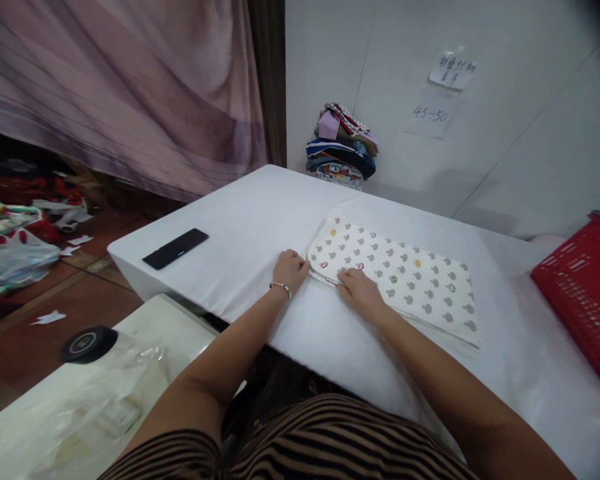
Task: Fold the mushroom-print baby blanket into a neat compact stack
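Observation:
A folded white cloth [405, 273] with a grey print and a few red, yellow and green motifs lies flat on the white-covered table [240, 220]. At its near left corner, my left hand [289, 268] is closed, its fingertips pinching the edge. My right hand [363, 293] is a short way along the near edge, fingers bent and closed on the cloth's border, the thumb partly hidden. Several layers show along that near edge. The cloth's right end lies untouched.
A black phone [176, 249] lies on the table's left side. Folded clothes [343, 147] are piled against the wall at the back. A red basket [585, 287] stands at the right edge. At lower left, a white surface holds a black round object [89, 344] and clear plastic bags [100, 413].

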A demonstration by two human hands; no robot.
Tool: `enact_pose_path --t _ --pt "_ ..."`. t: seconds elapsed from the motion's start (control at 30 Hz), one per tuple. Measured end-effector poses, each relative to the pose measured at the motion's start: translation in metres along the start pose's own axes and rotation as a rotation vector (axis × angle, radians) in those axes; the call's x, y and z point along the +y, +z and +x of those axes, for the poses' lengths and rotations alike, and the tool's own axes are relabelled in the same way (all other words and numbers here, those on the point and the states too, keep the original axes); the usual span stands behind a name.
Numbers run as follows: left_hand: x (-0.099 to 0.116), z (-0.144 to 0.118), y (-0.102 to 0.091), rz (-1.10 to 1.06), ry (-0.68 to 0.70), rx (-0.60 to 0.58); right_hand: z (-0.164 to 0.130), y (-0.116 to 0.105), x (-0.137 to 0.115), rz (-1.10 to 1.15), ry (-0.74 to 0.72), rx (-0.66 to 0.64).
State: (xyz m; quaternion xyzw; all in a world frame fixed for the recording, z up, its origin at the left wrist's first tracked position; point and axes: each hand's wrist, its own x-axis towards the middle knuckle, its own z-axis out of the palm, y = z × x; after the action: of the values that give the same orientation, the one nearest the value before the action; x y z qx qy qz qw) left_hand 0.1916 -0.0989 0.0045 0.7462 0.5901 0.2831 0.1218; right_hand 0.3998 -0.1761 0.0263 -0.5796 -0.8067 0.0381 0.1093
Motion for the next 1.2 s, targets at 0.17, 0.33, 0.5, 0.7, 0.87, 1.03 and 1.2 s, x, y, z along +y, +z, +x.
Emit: enact_pose_path --t 0.17,0.33,0.5,0.7,0.87,1.03,1.2 --pt "0.0 0.003 0.006 0.002 -0.024 -0.037 0.005 0.006 -0.005 0.009 -0.005 0.022" --pt "0.005 0.013 0.009 -0.052 -0.167 -0.09 0.007 0.009 -0.008 0.01 -0.029 0.031" --pt "0.007 0.016 0.007 -0.007 -0.169 -0.087 0.008 0.009 -0.009 0.013 -0.042 0.013" --pt "0.003 0.035 0.003 0.05 -0.173 -0.162 0.01 0.005 -0.009 0.026 -0.051 -0.027" --pt "0.014 0.078 0.006 0.044 -0.252 -0.347 0.011 0.001 -0.009 0.062 -0.056 -0.039" --pt "0.02 0.096 0.014 0.118 -0.267 -0.445 0.022 -0.008 0.01 0.247 -0.089 -0.026" --pt "0.016 0.084 0.02 0.139 -0.239 -0.332 0.068 -0.013 0.049 0.213 0.055 0.107"
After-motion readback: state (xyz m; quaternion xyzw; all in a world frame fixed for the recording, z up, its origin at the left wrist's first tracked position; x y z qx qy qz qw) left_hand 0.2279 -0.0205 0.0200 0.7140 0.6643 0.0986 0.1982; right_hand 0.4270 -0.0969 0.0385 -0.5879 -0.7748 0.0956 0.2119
